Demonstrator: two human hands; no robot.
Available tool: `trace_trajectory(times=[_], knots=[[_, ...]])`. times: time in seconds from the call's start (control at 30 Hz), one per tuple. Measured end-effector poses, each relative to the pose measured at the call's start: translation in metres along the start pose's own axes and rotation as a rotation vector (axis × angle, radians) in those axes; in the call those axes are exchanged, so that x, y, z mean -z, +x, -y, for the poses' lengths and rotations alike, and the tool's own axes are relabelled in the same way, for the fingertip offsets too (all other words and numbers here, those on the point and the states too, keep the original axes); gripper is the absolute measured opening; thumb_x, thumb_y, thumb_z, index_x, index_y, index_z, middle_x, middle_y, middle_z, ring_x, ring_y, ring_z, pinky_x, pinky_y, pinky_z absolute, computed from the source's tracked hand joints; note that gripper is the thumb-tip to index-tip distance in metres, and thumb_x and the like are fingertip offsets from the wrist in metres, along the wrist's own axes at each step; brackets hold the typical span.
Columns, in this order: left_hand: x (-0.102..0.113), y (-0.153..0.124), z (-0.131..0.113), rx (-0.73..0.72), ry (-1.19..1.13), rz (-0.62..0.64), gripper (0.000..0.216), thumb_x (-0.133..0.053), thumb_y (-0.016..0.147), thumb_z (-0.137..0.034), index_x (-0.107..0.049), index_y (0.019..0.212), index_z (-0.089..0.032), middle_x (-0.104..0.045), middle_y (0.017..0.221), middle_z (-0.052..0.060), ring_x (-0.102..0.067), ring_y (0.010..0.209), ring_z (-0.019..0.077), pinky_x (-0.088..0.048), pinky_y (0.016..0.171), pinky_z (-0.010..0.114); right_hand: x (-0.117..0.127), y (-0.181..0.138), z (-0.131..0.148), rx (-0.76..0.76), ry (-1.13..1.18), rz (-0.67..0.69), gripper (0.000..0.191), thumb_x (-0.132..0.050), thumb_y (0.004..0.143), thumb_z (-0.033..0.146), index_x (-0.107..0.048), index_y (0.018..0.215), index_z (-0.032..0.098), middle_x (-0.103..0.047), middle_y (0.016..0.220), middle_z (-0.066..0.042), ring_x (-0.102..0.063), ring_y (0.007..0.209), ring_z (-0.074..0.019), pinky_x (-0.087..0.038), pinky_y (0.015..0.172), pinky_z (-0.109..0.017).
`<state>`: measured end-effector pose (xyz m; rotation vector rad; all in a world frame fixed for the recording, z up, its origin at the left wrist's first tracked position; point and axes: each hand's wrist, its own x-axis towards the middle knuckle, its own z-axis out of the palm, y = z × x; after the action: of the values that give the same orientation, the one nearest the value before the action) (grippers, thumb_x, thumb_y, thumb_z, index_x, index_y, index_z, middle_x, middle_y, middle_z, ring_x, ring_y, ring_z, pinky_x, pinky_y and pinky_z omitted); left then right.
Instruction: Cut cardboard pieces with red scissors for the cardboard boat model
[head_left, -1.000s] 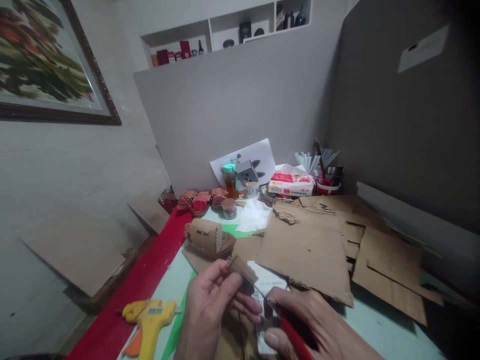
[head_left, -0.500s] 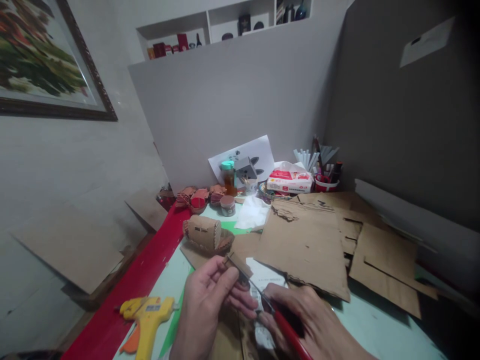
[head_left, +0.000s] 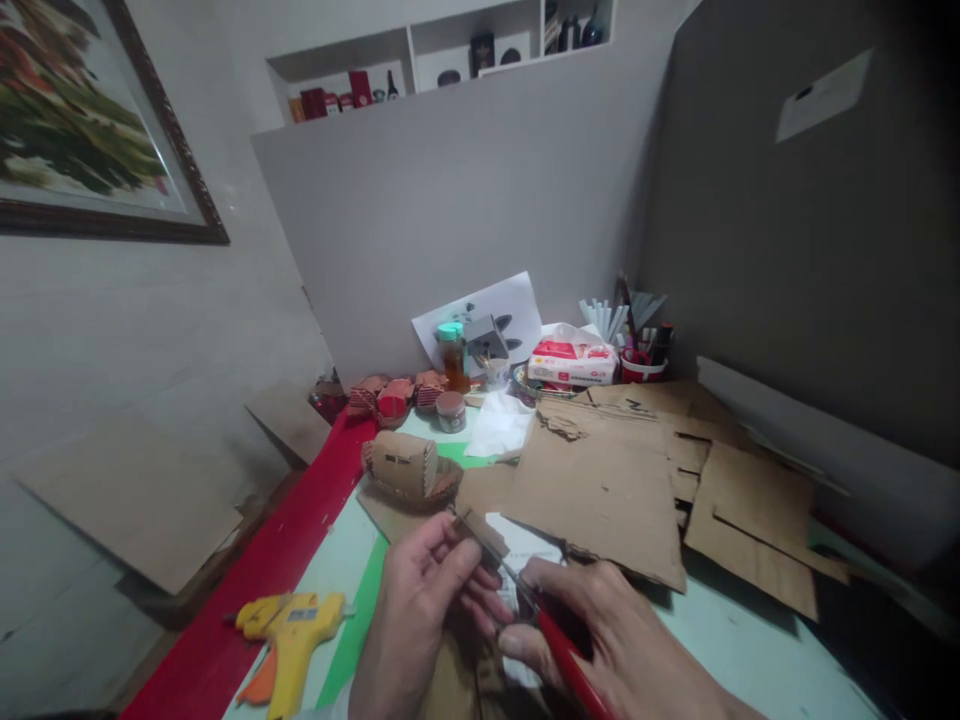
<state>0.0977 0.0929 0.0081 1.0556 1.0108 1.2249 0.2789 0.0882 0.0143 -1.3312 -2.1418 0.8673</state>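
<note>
My right hand (head_left: 615,620) is closed round the red handles of a pair of scissors (head_left: 564,650). Their narrow metal blades point up and left, reaching the fingers of my left hand (head_left: 424,590). Between its thumb and fingers, my left hand pinches a small strip of brown cardboard (head_left: 484,535), and the blades lie along it. Where exactly the blades meet the strip is too small to make out. Just beyond my left hand sits a small cardboard model with a rounded body (head_left: 401,465). A yellow glue gun (head_left: 292,635) lies to the left.
Large cardboard sheets (head_left: 600,500) cover the right side of the table. At the back stand a brown jar with a teal lid (head_left: 452,360), a tissue pack (head_left: 574,360) and a cup of pens (head_left: 643,368). Small red-brown cardboard pieces (head_left: 394,398) sit back left.
The view has shifted slightly, so the surroundings sit a little further left. My right thumb and the scissor handles have moved slightly; my left hand keeps its pinch on the strip.
</note>
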Motion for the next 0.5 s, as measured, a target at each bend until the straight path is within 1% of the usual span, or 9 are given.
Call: trace_trajectory(times=[0.07,0.1,0.17,0.2,0.23,0.27,0.3,0.37,0.5], knots=[[0.001,0.000,0.000,-0.006,0.010,0.006,0.022,-0.071,0.087,-0.036,-0.070,0.083,-0.015,-0.069,0.065,0.001,-0.067,0.058,0.0125,-0.051,0.054,0.020,-0.003,0.000,-0.001,0.030,0.004,-0.038,0.031,-0.057,0.093,0.050,-0.067,0.080,0.024,-0.071,0.077,-0.001,-0.061,0.070,-0.0189,-0.041,0.065,-0.027],[0.002,0.000,0.000,-0.015,0.007,0.002,0.020,-0.072,0.086,-0.035,-0.072,0.084,-0.015,-0.070,0.070,0.002,-0.067,0.063,0.0125,-0.051,0.060,0.020,-0.004,0.000,-0.002,0.056,0.007,-0.058,0.029,-0.056,0.094,0.045,-0.065,0.078,0.023,-0.070,0.075,0.000,-0.060,0.068,-0.0178,-0.040,0.064,-0.027],[0.001,0.001,-0.001,-0.041,-0.017,-0.018,0.018,-0.075,0.084,-0.033,-0.076,0.093,-0.017,-0.074,0.095,0.004,-0.069,0.084,0.0143,-0.053,0.076,0.021,-0.008,0.001,-0.005,0.109,0.001,-0.094,0.025,-0.056,0.094,0.036,-0.061,0.074,0.022,-0.066,0.069,0.002,-0.057,0.061,-0.0150,-0.038,0.059,-0.025],[0.000,0.000,-0.002,-0.039,-0.049,-0.025,0.020,-0.075,0.084,-0.032,-0.077,0.099,-0.019,-0.073,0.109,0.005,-0.068,0.096,0.0164,-0.052,0.085,0.023,-0.009,0.002,-0.006,0.129,-0.005,-0.109,0.024,-0.056,0.094,0.032,-0.059,0.072,0.021,-0.065,0.066,0.002,-0.055,0.058,-0.0139,-0.037,0.058,-0.024],[-0.002,0.000,-0.003,-0.023,-0.088,-0.025,0.024,-0.074,0.084,-0.032,-0.077,0.105,-0.020,-0.071,0.119,0.005,-0.066,0.106,0.0189,-0.050,0.092,0.025,-0.010,0.002,-0.007,0.147,-0.010,-0.128,0.024,-0.056,0.093,0.030,-0.058,0.072,0.021,-0.064,0.067,0.002,-0.054,0.058,-0.0136,-0.038,0.058,-0.024],[-0.003,-0.001,-0.004,0.003,-0.126,-0.022,0.027,-0.073,0.085,-0.031,-0.076,0.109,-0.021,-0.071,0.123,0.007,-0.065,0.111,0.0208,-0.049,0.095,0.027,-0.011,0.002,-0.007,0.166,-0.008,-0.138,0.023,-0.055,0.094,0.029,-0.058,0.072,0.021,-0.065,0.069,0.001,-0.054,0.060,-0.0137,-0.038,0.059,-0.024],[-0.005,-0.001,-0.004,0.030,-0.161,-0.018,0.026,-0.073,0.085,-0.031,-0.076,0.108,-0.019,-0.073,0.119,0.008,-0.066,0.110,0.0215,-0.049,0.094,0.028,-0.011,0.003,-0.007,0.184,-0.004,-0.145,0.023,-0.053,0.094,0.028,-0.059,0.073,0.021,-0.066,0.071,0.000,-0.055,0.062,-0.0142,-0.039,0.060,-0.024],[-0.008,-0.002,-0.004,0.062,-0.206,-0.018,0.023,-0.074,0.084,-0.030,-0.076,0.102,-0.016,-0.077,0.103,0.009,-0.068,0.103,0.0213,-0.050,0.090,0.027,-0.010,0.003,-0.007,0.217,0.012,-0.144,0.024,-0.050,0.095,0.026,-0.061,0.074,0.020,-0.067,0.074,-0.002,-0.058,0.066,-0.0152,-0.041,0.063,-0.024],[-0.010,-0.002,-0.002,0.058,-0.206,-0.024,0.020,-0.075,0.084,-0.028,-0.075,0.096,-0.013,-0.078,0.094,0.009,-0.070,0.093,0.0183,-0.051,0.087,0.026,-0.011,0.002,-0.008,0.219,0.031,-0.115,0.032,-0.054,0.096,0.029,-0.061,0.066,0.019,-0.066,0.070,-0.002,-0.059,0.064,-0.0155,-0.040,0.057,-0.024]])
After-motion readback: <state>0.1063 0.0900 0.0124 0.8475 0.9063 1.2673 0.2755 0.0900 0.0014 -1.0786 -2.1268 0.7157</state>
